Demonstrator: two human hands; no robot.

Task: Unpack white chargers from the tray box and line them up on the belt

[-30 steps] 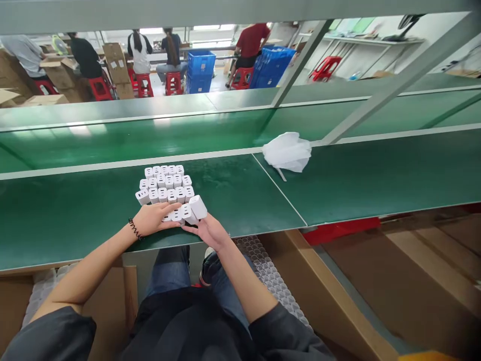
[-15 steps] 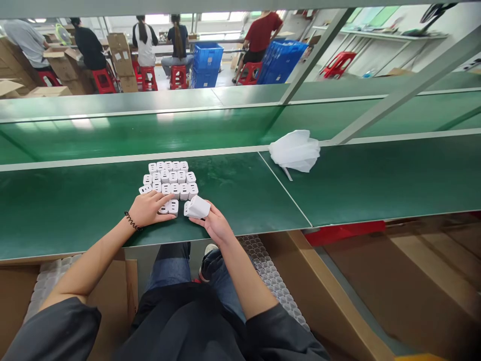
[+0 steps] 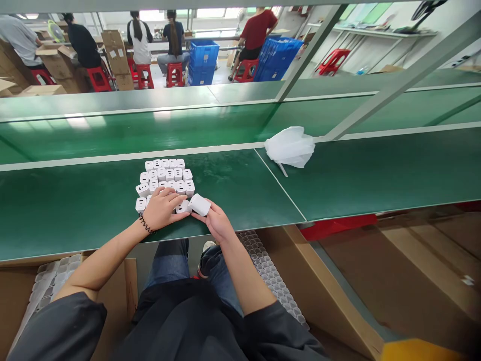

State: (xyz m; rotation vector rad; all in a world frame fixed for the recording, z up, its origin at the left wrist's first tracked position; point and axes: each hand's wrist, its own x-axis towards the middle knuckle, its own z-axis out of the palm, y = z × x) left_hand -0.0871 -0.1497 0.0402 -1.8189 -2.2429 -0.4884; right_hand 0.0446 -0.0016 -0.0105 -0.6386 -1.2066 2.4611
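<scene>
Several white USB chargers stand in rows on the green bench, with their port faces showing. My left hand, a black coiled band at its wrist, reaches across the front row. Its thumb and fingers close around one charger, and the hand hides parts of others behind and below it. Just to the right, my right hand grips another white charger, tilted, between thumb and fingers. The two chargers nearly meet; whether they touch I cannot tell.
A crumpled white plastic bag lies on the bench to the right. Cardboard boxes with clear trays flank my legs below the bench edge. A slanted metal post rises at the right. Other people sit far across.
My left hand has shifted right, towards my right hand, and now closes on a charger there. More of the front row's left end shows. The view has shifted slightly.
</scene>
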